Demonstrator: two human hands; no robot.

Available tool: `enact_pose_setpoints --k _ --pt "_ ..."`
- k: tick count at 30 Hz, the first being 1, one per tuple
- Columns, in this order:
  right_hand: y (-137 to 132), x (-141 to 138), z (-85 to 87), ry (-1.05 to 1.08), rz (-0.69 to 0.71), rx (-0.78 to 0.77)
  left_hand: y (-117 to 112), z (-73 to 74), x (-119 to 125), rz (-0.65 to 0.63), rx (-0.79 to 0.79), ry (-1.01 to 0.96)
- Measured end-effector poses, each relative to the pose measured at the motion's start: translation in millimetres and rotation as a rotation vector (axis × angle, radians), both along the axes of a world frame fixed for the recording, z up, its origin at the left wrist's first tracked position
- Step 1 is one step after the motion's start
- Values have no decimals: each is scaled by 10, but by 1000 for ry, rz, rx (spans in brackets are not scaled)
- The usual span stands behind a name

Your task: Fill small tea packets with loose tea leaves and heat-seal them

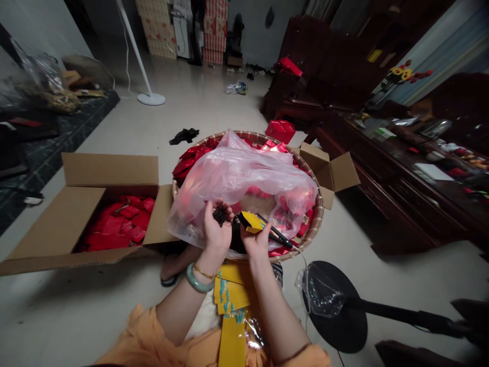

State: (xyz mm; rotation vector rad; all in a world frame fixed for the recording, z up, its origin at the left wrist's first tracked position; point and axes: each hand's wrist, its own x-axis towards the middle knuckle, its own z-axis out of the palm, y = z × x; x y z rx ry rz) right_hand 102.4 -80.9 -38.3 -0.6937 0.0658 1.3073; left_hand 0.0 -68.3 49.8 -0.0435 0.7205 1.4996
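My left hand (218, 224) is cupped palm up, its fingers curled around a small heap of dark loose tea leaves (219, 215). Beside it, my right hand (257, 239) grips a small yellow packet (252, 221) whose dark mouth faces left. A black flat iron (280, 237) with a pale cord runs past the right fingers; I cannot tell whether they hold it too. Both hands are over the near side of a round woven basket (318, 229), where a pinkish clear plastic bag (229, 168) covers red packets. Flat yellow packets (233, 290) lie on my lap.
To the left stands an open cardboard box (110, 171) of red packets (122, 221). Another open box (324, 165) sits behind the basket's right side, near a dark wooden table (355, 178). A round black stand base (336, 326) lies at right; a white stand (151, 98) is farther back.
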Motion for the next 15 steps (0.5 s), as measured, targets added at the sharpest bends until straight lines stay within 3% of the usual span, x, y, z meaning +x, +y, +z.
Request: enact_pose_setpoints --k 6,10,12,15 --pt "-83 -122 -3 -144 -1 80 -16 -28 -19 -30 192 402" --pt "-71 -157 18 -114 -42 44 -34 -141 -61 -275 178 596" --pt "-63 -167 26 -116 -30 35 -17 -170 -96 -409 164 596" --pt "-66 -179 26 -116 4 27 31 -170 -140 -497 183 529"
